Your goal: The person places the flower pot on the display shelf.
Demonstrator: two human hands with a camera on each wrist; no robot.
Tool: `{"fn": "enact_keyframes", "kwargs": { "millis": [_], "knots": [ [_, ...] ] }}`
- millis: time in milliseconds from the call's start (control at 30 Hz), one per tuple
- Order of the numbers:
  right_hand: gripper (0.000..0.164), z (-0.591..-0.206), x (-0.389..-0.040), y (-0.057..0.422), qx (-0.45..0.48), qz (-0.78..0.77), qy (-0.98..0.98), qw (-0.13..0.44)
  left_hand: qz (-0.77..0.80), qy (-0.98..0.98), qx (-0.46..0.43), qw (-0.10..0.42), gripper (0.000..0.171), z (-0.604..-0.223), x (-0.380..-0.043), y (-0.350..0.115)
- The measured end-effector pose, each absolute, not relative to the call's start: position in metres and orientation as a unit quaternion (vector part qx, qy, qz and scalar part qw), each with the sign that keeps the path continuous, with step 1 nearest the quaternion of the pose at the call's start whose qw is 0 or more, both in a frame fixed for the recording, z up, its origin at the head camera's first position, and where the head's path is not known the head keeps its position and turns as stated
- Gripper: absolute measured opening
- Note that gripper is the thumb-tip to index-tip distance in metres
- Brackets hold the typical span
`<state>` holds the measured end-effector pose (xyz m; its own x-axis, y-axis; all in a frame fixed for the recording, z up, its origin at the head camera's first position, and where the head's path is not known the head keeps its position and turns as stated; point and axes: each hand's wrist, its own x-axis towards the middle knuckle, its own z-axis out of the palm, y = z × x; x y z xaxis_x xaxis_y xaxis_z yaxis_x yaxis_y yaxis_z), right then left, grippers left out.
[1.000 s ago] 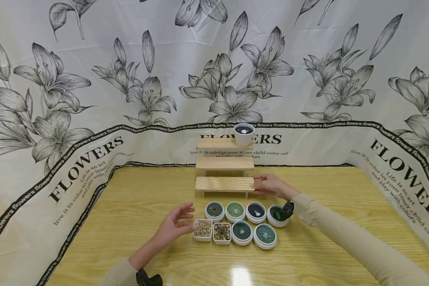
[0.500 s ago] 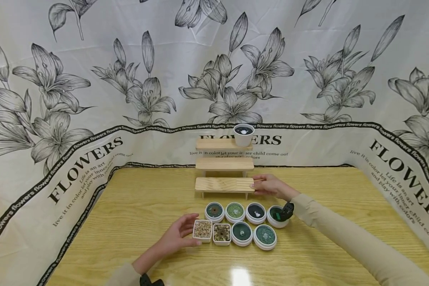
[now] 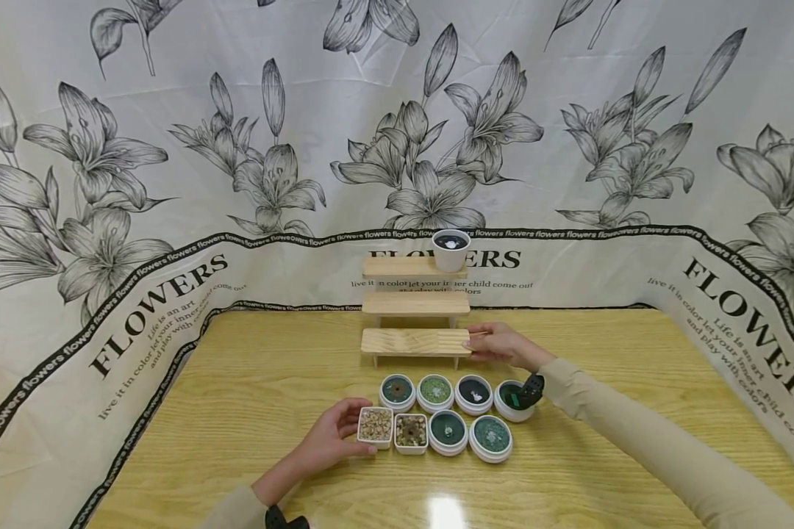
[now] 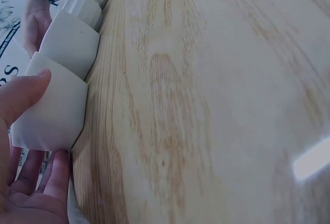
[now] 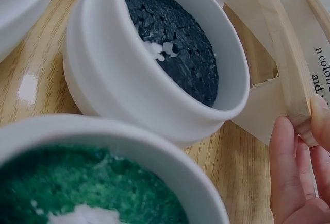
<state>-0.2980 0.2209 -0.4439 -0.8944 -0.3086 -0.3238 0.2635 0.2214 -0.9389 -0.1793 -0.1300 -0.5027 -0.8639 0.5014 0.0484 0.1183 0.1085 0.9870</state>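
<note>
The left hand (image 3: pixel 327 439) grasps a small square white pot (image 3: pixel 375 425) of pale pebbles, thumb on one wall and fingers on the other; the left wrist view shows only the pot's blank side, its contents hidden. This pot stands at the left end of the near row of white pots, in front of the wooden stepped shelf (image 3: pixel 415 342) on the table (image 3: pixel 251 397). The right hand (image 3: pixel 499 343) holds the right end of the shelf's lowest step, apparently pinching its edge, though the fingertips are cut off in the right wrist view.
</note>
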Motion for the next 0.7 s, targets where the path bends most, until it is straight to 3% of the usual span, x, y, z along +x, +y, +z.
{"fn": "enact_keyframes", "kwargs": {
  "millis": [700],
  "knots": [
    [0.06,-0.445,-0.301,0.221,-0.003,-0.622,0.747,0.233,0.611,0.762,0.179,0.118,0.068,-0.478,-0.188,-0.131]
  ]
}}
